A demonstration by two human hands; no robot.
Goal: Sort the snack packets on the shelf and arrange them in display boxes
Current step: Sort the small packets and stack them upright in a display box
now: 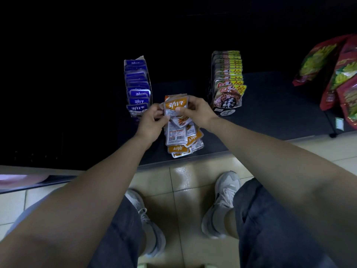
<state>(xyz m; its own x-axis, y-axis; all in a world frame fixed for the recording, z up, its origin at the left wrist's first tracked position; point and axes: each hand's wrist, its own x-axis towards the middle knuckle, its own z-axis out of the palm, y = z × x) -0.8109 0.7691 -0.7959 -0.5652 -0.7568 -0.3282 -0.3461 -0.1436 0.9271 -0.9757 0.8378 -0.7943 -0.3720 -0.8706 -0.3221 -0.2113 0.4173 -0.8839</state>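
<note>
- Two grey shoes (224, 200) stand on glossy pale floor tiles (185, 176), nearest the camera, in front of a low dark shelf (270, 117).
- At the shelf's front edge lies a loose heap of orange packets (183, 140). They are flat, shiny pouches with rounded corners, overlapping at odd angles, and some show white barcoded backs.
- Just beyond the heap, the left hand (152, 120) and right hand (197, 113) both pinch one orange packet (175, 105), held upright and face out. The left fingers curl at its left edge and the right thumb presses on its front.
- Step, as judged: orienting the orange packets one by one. Next, the rest need turning the same way and filing into a box. A card edge shows behind the held packet, but I cannot tell whether it is a box.
- Farther left, blue packets (137, 88) stand filed in a card box.
- Farther right, brown-and-yellow packets (229, 82) are filed the same way.
- Far right are large crinkly red bags (338, 74).
</note>
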